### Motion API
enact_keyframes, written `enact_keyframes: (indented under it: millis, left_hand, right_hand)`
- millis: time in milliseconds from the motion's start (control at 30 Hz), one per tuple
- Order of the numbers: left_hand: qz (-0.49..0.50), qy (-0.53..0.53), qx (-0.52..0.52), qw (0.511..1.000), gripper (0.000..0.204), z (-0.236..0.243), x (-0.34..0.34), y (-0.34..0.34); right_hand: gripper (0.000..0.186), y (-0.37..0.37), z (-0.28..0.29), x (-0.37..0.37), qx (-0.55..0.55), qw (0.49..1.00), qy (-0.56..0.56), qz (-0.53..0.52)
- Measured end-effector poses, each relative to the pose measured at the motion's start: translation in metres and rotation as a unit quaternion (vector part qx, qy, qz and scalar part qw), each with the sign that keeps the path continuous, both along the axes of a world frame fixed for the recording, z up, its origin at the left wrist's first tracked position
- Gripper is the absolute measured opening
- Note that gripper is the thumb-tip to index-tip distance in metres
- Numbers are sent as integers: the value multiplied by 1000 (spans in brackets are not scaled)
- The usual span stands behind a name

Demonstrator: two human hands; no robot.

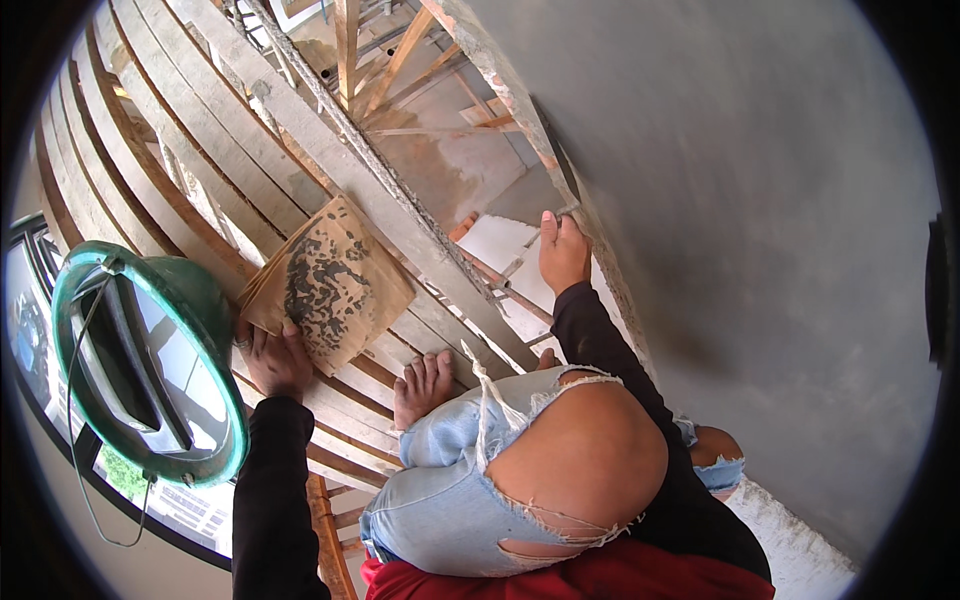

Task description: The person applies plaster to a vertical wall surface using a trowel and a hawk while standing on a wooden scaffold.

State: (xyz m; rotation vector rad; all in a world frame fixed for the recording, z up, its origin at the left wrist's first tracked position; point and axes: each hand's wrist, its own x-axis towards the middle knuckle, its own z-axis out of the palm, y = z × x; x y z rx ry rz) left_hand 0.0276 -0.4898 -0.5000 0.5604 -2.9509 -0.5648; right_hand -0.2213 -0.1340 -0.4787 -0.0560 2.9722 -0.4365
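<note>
My left hand (275, 360) is at the lower corner of a folded brown paper sheet (340, 285) with dark blotches. Its thumb lies over the paper, and the fingers close at the edge nearest the bucket. Just left of that hand stands a green bucket (210, 300) with a wire handle; a shiny, reflecting surface shows inside it. My right hand (565, 252) is closed, thumb extended, at the edge of the grey wall (760, 200). What it grips is mostly hidden; a thin dark edge runs along the wall just beyond it.
I squat on spaced wooden planks (220, 130), barefoot, knees bent. Gaps open between the boards. A crusted metal pole (370, 150) runs along the platform's right side. Beyond it, an opening drops to a lower level with timber props (400, 60). A window (190, 510) is at the left.
</note>
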Motion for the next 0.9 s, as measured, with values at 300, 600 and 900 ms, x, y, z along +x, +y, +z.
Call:
enact_keyframes:
  millis: [300, 600, 900]
  left_hand:
    - [-1, 19, -6, 1000, 40, 4, -2, 0]
    - [-17, 21, -16, 1000, 40, 0, -1, 0]
    - [3, 15, -8, 1000, 38, -2, -1, 1]
  right_hand:
    - [41, 1, 1, 0, -9, 1000, -17, -14]
    - [50, -26, 1, -35, -17, 994, -105, 8]
    - [34, 30, 17, 17, 3, 999, -41, 15]
